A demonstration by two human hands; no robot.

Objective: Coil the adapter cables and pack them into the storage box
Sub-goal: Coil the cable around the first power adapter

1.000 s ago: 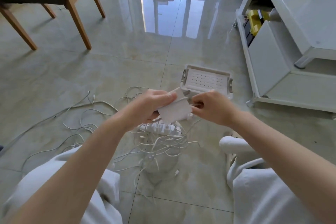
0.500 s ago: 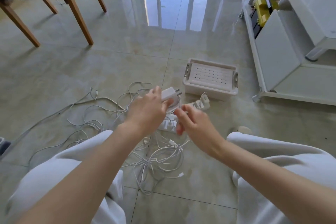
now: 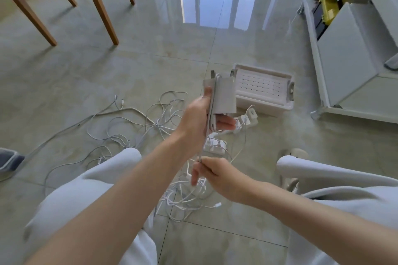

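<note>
L hand (image 3: 199, 123) now lifts white square plastic adapter (image 3: 224, 98) upright; R hand (image 3: 212, 173) pinches its thin white cable (image 3: 207, 127) taut — wrapping started, white perforated-lid storage box (image 3: 261, 90) unpacked.

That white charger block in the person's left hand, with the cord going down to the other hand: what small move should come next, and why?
Probably another turn of cord around the charger. The left hand holds it upright with a few loops on it, the right hand pinches the cord below, and slack trails into the cable tangle on the floor.
</note>
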